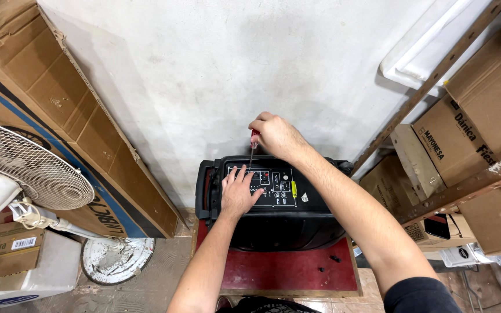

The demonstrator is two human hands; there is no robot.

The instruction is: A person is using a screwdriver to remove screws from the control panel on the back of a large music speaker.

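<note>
My right hand (276,136) grips a red-handled screwdriver (253,145), tip at the speaker (273,203) panel's top edge. Left hand (239,194) lies flat and open on the panel. Two loose screws (329,264) on the red board (285,272) in front; panel not yet off.

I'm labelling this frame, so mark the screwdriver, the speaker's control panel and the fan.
screwdriver (254,138), head view, on its red handle.
control panel (282,186), head view, on its right half.
fan (27,165), head view, on its wire grille.
</note>
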